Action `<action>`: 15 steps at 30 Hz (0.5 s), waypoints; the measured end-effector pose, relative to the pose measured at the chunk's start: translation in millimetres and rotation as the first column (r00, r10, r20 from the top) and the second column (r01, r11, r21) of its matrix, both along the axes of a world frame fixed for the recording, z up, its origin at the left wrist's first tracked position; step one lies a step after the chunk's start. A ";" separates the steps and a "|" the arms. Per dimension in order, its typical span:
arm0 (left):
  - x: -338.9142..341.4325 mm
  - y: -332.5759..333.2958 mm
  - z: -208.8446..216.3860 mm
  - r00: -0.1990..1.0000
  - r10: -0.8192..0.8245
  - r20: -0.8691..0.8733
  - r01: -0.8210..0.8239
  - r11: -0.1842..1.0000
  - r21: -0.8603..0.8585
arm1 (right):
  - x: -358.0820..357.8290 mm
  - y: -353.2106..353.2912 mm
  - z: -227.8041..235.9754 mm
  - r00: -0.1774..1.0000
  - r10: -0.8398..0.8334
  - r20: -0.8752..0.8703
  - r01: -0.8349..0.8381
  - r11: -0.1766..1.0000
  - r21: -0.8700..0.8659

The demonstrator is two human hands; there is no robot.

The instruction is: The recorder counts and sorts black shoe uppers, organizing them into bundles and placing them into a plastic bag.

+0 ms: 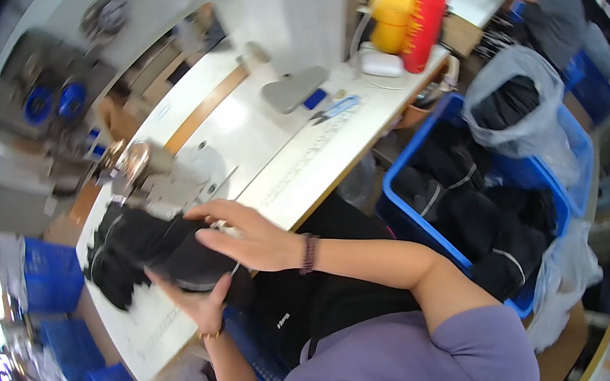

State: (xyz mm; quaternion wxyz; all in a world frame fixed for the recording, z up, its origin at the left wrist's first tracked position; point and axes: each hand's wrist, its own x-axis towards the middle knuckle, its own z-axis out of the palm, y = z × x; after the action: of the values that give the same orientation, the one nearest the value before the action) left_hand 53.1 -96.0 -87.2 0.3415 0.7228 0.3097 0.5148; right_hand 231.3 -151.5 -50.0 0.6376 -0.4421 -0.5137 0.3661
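A bunched pile of black fabric pieces (140, 242) lies on the near end of the white sewing table, beside a sewing machine's needle area. My right hand (256, 238), with a dark beaded bracelet at the wrist, rests on the fabric's upper edge, fingers stretched and thumb apart. Below it, my left hand (197, 306) is against the fabric's lower edge, thumb and fingers spread wide. Neither hand's fingers are closed around the cloth. A small whitish patch shows by the right hand's fingers, too blurred to name.
The sewing machine (151, 162) stands beyond the fabric. Blue-handled snips (335, 110) lie on the white table (274, 194), with a yellow mug (390, 23) and red bottle (424, 25) farther along. At right stands a blue crate (424, 220) of black bundles. Another person (554, 23) is at upper right.
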 end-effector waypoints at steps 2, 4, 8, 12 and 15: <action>13.4 -0.2 7.6 0.978 0.174 -0.113 -0.155 0.974 0.165 | 4.9 -12.3 -1.4 0.998 0.031 0.047 -0.034 0.997 0.073; 19.1 -0.7 17.2 0.959 0.277 -0.064 -0.266 0.955 0.134 | 10.1 -13.9 -6.6 0.984 -0.042 0.171 0.022 0.993 0.114; 28.6 3.0 33.2 0.984 0.180 -0.005 -0.178 0.975 0.134 | 17.0 1.9 -24.5 0.999 -0.036 -0.030 0.038 0.998 0.049; 33.5 6.4 39.0 0.996 -0.080 0.046 0.084 0.992 -0.097 | 17.9 8.9 -36.9 0.947 -0.055 -0.316 0.057 0.998 -0.002; 24.6 18.1 43.0 0.973 -0.075 0.220 0.135 0.953 -0.271 | 15.9 5.8 -34.3 0.938 -0.015 -0.345 0.042 0.997 0.071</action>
State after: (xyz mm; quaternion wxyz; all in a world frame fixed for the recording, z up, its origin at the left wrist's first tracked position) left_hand 77.7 -78.0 -44.2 0.4990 0.6242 0.3040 0.5187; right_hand 247.2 -145.7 -84.3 0.7394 -0.3537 -0.4015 0.4086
